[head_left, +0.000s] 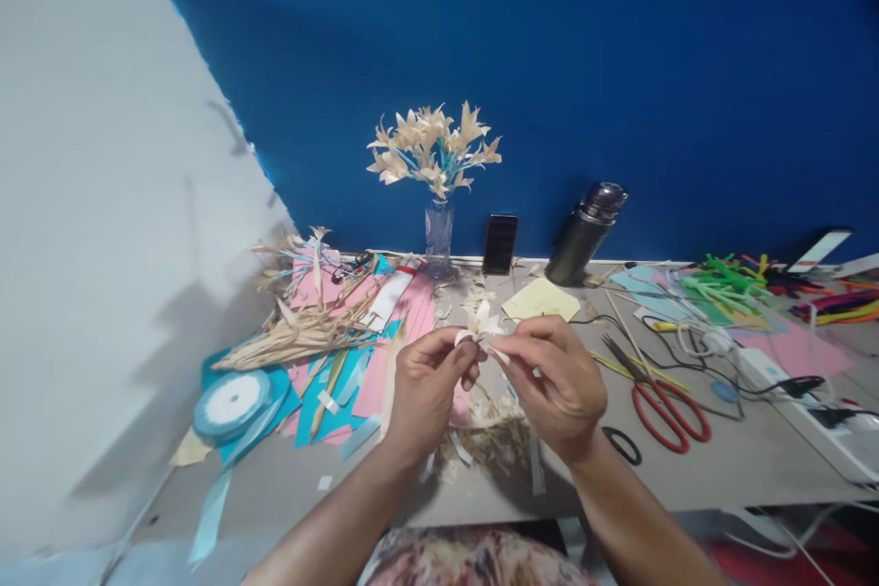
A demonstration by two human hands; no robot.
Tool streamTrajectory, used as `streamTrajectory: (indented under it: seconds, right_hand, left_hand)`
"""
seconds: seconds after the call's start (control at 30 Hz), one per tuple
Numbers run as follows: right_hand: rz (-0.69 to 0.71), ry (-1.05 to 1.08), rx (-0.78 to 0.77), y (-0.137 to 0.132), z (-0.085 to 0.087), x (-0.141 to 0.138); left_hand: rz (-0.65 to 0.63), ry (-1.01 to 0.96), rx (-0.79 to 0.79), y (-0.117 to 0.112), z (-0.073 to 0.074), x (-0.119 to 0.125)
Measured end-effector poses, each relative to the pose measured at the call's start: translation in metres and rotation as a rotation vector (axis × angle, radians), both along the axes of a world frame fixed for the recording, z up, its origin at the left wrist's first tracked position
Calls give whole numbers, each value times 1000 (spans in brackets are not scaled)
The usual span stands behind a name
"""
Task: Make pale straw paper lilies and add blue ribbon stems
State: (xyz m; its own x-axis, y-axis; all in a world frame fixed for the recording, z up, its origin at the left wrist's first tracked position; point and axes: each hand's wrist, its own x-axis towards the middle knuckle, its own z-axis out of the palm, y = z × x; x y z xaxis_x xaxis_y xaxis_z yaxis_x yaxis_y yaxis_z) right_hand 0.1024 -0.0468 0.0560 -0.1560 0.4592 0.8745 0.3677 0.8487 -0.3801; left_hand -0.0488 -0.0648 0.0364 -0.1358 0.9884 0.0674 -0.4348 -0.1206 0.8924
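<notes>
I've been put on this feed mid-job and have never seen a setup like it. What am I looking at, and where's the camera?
There is no machine in view: a person works with two bare hands. The single picture comes from a camera worn on that person's head, looking forward and down.

The left hand and right hand pinch a small pale flower between them, above a table.

On the table's left lie a roll of blue ribbon and dry, straw-coloured leaves. At the back are a clear vase of similar flowers, a phone and a dark flask. To the right are red-handled scissors.
</notes>
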Motion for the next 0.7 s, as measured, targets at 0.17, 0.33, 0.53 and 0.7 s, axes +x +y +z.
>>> streamTrajectory:
  seconds: [0.17,0.33,0.53,0.7]
  right_hand:
    - [1,27,22,-3,-1,3]
    - [24,21,29,-3,-1,3]
    - [-42,2,47,-3,-2,1]
    - [-91,-27,63,-4,-5,2]
  left_hand:
    - [29,53,51,-2,1,1]
    - [26,118,90,-4,4,4]
    - [68,201,134,-9,8,7]
    - [178,309,145,-11,9,9]
